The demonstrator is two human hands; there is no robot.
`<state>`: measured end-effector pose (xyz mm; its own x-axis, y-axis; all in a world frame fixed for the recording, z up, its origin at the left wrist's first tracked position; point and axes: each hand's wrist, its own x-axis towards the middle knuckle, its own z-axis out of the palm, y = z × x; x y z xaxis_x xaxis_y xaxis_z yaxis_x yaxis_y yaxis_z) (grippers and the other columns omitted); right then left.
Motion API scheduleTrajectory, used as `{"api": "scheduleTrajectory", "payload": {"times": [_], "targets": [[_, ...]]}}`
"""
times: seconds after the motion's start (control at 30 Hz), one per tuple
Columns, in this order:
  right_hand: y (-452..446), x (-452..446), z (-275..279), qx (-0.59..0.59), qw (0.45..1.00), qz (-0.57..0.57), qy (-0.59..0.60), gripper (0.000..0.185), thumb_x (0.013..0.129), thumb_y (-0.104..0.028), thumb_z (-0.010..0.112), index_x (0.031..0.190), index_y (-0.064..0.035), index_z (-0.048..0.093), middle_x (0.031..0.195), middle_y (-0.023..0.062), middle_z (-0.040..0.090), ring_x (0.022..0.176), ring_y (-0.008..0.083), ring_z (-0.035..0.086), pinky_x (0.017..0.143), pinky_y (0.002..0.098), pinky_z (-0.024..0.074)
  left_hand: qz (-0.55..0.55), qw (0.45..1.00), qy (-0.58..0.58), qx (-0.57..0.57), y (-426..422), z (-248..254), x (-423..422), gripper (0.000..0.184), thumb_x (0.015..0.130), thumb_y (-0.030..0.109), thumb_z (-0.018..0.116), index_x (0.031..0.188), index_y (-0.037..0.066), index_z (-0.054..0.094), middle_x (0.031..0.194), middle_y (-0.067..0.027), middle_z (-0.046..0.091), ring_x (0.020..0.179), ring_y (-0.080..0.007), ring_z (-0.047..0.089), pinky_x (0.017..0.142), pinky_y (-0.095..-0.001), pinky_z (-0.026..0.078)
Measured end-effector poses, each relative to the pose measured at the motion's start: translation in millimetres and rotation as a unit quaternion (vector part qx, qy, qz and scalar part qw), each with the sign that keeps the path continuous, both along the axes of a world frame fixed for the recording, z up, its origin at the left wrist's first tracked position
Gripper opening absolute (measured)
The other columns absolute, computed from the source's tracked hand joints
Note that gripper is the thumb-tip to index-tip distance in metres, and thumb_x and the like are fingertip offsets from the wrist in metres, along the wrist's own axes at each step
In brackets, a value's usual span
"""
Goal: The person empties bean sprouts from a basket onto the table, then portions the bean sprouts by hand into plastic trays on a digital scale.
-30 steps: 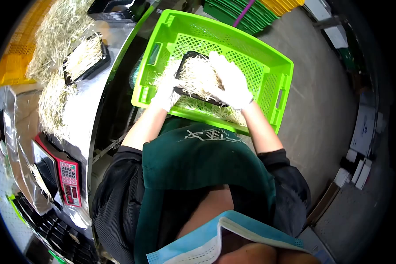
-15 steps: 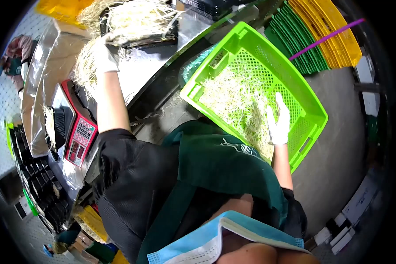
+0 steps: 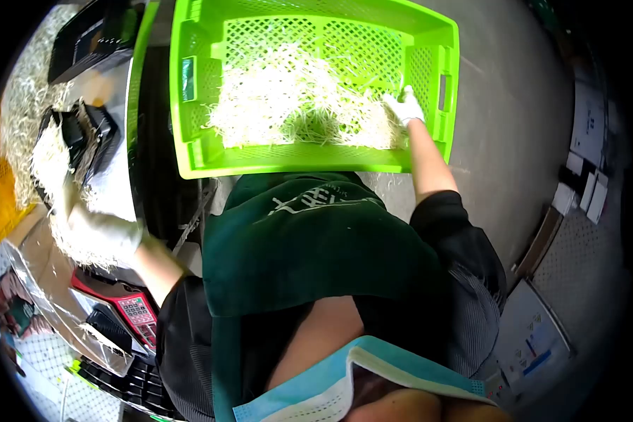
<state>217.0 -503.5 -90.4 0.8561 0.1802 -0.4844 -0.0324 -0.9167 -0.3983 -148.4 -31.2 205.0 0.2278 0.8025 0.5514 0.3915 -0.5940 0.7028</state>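
Note:
My left hand [image 3: 104, 231], in a white glove, is beside a pile of pale bean sprouts [image 3: 84, 247] on the metal table at the left. Motion smears its fingers, which point towards a black plastic tray [image 3: 100, 133] with sprouts at its side. Whether they grip anything cannot be made out. My right hand [image 3: 406, 109], also gloved, is inside the bright green crate [image 3: 306, 160] near its right end. Its thumb and fingers are apart, at the edge of the loose sprouts [image 3: 288, 91] spread over the crate's perforated bottom.
More black trays [image 3: 95, 35] stand at the far end of the table [image 3: 112, 176]. A red scale with a keypad [image 3: 135, 309] sits nearer, beside a cardboard box [image 3: 42, 281]. Yellow crates [image 3: 3, 218] are at the far left. A white board [image 3: 534, 337] lies at the lower right.
My view has turned, so the crate now lies straight ahead and the table at the left. My left hand has shifted beside the sprouts; my right hand remains in the crate, near its right end.

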Motion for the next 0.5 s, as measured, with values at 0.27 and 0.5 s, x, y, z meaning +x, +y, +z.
{"api": "scheduleTrajectory", "payload": {"times": [0.27, 0.5], "targets": [[78, -80, 107, -0.269, 0.919, 0.275, 0.087, 0.122, 0.058, -0.062, 0.074, 0.148, -0.0224, 0.001, 0.153, 0.0194, 0.001, 0.138, 0.0423, 0.013, 0.110, 0.0549, 0.0164, -0.236, 0.948, 0.175, -0.125, -50, -138, 65, 0.043, 0.081, 0.006, 0.058, 0.123, -0.001, 0.051, 0.121, -0.0202, 0.055, 0.112, -0.0324, 0.054, 0.099, -0.0366, 0.040], [78, -72, 102, -0.290, 0.913, 0.271, 0.095, 0.132, 0.054, -0.046, 0.083, 0.147, -0.0168, -0.004, 0.151, 0.0214, 0.007, 0.135, 0.0441, 0.018, 0.109, 0.0530, 0.0214, -0.207, 0.883, 0.409, -0.102, -72, -237, 133, 0.071, 0.075, 0.028, 0.066, 0.135, 0.002, 0.038, 0.136, -0.0237, 0.041, 0.127, -0.0348, 0.039, 0.105, -0.0391, 0.034]]}}
